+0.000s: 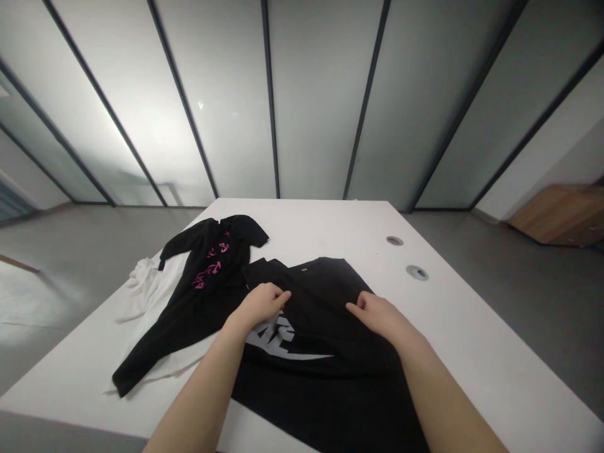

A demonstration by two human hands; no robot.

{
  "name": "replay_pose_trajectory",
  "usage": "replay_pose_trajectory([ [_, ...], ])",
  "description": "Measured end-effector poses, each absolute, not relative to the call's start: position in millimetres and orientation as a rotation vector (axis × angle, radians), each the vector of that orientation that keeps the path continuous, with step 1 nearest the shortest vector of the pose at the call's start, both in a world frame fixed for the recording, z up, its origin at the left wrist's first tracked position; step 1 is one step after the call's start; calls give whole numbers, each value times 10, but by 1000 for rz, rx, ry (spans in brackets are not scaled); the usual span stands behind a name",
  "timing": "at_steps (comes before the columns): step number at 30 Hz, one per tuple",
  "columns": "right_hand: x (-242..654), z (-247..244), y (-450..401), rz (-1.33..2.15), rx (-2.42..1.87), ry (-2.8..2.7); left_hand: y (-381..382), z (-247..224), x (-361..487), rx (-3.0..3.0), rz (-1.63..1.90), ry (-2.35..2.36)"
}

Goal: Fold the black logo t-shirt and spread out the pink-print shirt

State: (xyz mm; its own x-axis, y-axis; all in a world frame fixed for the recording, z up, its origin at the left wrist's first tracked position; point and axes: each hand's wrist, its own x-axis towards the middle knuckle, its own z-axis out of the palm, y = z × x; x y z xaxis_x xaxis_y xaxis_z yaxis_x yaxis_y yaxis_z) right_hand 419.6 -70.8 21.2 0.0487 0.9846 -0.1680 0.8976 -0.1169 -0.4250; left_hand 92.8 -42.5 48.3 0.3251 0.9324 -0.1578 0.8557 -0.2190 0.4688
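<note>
A black T-shirt (321, 333) with a white print lies spread on the white table, its collar and small neck label at the far side and its lower part reaching toward me. My left hand (263, 303) is closed on the shirt's cloth above the print, on the left of the chest. On the right, near the sleeve, my right hand (376, 309) has its fingers curled and grips the fabric too; the fingertips are partly hidden.
To the left lies another black T-shirt (226, 277) with pink lettering, over white clothing (148, 292). The white table (472, 352) has two round cable holes (417, 272) at the right. Frosted glass panels (316, 94) stand behind it, and a wooden piece of furniture (561, 217) is at the far right.
</note>
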Motion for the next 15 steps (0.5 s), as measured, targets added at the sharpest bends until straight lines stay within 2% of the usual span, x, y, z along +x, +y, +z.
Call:
replay_pose_trajectory([
  [5, 4129, 84, -644, 512, -2098, -1871, -342, 299, 883, 2219, 480, 1920],
  [10, 4242, -60, -532, 411, -2087, -1978, -352, 189, 912, 2152, 282, 2125],
  [15, 4608, -157, -327, 362, -2126, -1546, -334, 302, 873, 2068, 264, 2192],
])
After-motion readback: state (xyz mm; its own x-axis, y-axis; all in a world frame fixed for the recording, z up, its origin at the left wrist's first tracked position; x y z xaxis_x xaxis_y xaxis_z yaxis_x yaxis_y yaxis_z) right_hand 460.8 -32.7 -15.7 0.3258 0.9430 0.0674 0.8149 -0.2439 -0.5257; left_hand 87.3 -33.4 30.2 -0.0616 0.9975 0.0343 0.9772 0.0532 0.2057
